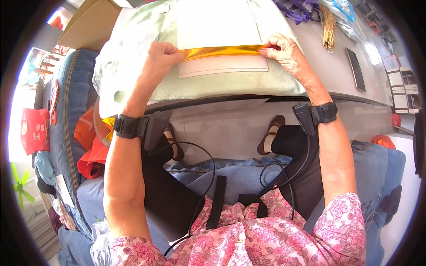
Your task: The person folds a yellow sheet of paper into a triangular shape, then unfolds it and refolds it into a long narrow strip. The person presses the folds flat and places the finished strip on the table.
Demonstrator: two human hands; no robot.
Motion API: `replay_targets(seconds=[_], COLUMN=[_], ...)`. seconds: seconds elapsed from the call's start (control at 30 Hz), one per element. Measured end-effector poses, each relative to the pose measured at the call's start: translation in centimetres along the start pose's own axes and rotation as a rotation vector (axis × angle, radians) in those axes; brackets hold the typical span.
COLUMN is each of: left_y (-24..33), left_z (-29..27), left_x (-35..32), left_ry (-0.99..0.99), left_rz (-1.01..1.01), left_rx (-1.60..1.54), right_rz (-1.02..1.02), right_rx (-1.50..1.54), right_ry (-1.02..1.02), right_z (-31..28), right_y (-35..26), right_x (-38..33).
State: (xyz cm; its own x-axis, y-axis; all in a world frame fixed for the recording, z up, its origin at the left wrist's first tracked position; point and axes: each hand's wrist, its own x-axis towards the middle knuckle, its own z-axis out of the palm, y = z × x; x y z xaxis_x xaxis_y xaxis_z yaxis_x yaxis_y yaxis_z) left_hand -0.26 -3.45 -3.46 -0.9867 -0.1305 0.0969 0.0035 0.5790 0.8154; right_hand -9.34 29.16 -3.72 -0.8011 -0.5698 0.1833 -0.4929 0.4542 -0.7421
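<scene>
A narrow strip of shiny gold foil [222, 52] stretches sideways between my two hands. My left hand [160, 58] pinches its left end between thumb and fingers. At the other end, my right hand [280, 51] grips the foil the same way. Under the strip lie white paper sheets [222, 69], their near edges showing just below the foil. The sheets rest on a pale green cloth [186, 90] that covers part of the table.
A dark phone [355, 69] and a bundle of straw [328, 27] lie on the table's right side, near a purple ribbon heap [299, 9]. A cardboard box [91, 24] stands at far left. Orange-handled scissors [54, 102] lie on the denim-covered sofa arm [73, 84].
</scene>
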Motion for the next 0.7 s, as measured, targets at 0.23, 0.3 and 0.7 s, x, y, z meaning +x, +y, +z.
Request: replay_targets(seconds=[0.23, 0.3, 0.7], left_y=[0.28, 0.22, -0.23], left_z=[-0.32, -0.38, -0.16], left_x=[-0.19, -0.15, -0.04], left_ry=[-0.017, -0.023, -0.056], left_rz=[-0.005, -0.015, 0.0], left_rx=[0.008, -0.001, 0.031], right_rz=[0.02, 0.029, 0.01], right_rx=[0.036, 0.06, 0.02], right_ry=[-0.017, -0.02, -0.009], right_z=[-0.12, -0.08, 0.02], right_y=[-0.3, -0.16, -0.41], right_x=[-0.11, -0.07, -0.09])
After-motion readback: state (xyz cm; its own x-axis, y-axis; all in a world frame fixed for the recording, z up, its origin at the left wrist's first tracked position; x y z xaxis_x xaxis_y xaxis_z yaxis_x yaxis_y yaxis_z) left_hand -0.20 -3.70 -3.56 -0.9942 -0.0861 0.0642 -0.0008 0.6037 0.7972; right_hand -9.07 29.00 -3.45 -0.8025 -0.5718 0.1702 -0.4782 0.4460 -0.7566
